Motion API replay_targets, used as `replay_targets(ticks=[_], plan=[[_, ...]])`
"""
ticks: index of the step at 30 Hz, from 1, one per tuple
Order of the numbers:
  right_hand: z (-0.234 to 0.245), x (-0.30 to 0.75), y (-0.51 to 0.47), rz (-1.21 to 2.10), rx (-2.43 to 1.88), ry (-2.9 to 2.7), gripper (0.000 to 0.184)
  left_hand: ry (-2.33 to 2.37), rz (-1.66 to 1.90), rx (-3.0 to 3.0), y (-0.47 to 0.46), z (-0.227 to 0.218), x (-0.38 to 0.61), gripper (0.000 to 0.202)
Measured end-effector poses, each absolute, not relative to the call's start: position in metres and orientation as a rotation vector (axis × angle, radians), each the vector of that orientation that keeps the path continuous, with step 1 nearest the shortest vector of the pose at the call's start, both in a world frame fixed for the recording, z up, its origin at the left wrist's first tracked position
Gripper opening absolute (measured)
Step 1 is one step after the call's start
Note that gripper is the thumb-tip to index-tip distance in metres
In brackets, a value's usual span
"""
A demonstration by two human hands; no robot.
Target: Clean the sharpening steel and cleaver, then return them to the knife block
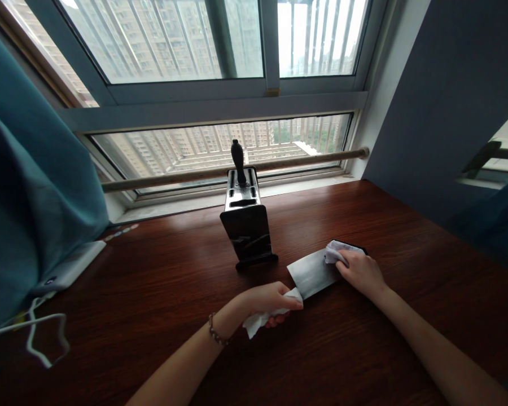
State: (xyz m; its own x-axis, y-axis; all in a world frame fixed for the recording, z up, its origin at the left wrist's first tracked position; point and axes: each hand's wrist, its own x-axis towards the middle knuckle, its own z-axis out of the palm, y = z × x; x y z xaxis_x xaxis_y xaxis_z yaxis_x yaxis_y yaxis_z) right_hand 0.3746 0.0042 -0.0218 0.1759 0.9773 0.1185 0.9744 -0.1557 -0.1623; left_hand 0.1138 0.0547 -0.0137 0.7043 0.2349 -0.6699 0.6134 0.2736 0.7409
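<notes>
A broad steel cleaver [315,273] lies flat on the dark wooden table [152,293]. My left hand [265,301] is closed on a white tissue [258,320] and presses it against the blade's near left corner. My right hand [362,272] is closed around the cleaver's black handle, with another white tissue [336,251] wrapped under the fingers. A bead bracelet sits on my left wrist.
A dark knife block [248,225] stands behind the cleaver, with one black-handled knife [238,160] upright in it. A white device [71,265] with a white cable [38,332] lies at the table's left edge. Teal curtain hangs on the left; window and rail at the back.
</notes>
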Motion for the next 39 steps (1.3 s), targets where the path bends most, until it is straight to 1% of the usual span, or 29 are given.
replay_targets(ticks=[9, 13, 16, 21, 23, 27, 34, 39], plan=[[-0.022, 0.375, 0.004, 0.025, -2.238, -1.892, 0.027, 0.804, -0.308, 1.287, 0.055, -0.013, 0.113, 0.041], [-0.023, 0.371, 0.003, 0.027, -2.151, -1.904, 0.029, 0.797, -0.310, 1.292, 0.056, -0.014, 0.114, 0.040], [-0.022, 0.358, -0.004, 0.117, -1.926, -2.012, 0.031, 0.778, -0.322, 1.301, 0.057, -0.015, 0.114, 0.039], [-0.017, 0.333, -0.019, 0.451, -1.350, -2.296, 0.043, 0.804, -0.322, 1.309, 0.057, -0.015, 0.115, 0.039], [-0.016, 0.328, -0.020, 0.505, -1.262, -2.326, 0.044, 0.806, -0.315, 1.313, 0.057, -0.016, 0.115, 0.039], [-0.017, 0.332, -0.016, 0.433, -1.468, -2.206, 0.040, 0.803, -0.323, 1.290, 0.058, -0.019, 0.115, 0.037], [-0.012, 0.357, -0.006, 0.132, -2.020, -1.999, 0.028, 0.800, -0.337, 1.276, 0.058, -0.017, 0.116, 0.037], [-0.014, 0.371, -0.001, 0.030, -2.252, -1.914, 0.027, 0.792, -0.330, 1.272, 0.058, -0.017, 0.115, 0.037]])
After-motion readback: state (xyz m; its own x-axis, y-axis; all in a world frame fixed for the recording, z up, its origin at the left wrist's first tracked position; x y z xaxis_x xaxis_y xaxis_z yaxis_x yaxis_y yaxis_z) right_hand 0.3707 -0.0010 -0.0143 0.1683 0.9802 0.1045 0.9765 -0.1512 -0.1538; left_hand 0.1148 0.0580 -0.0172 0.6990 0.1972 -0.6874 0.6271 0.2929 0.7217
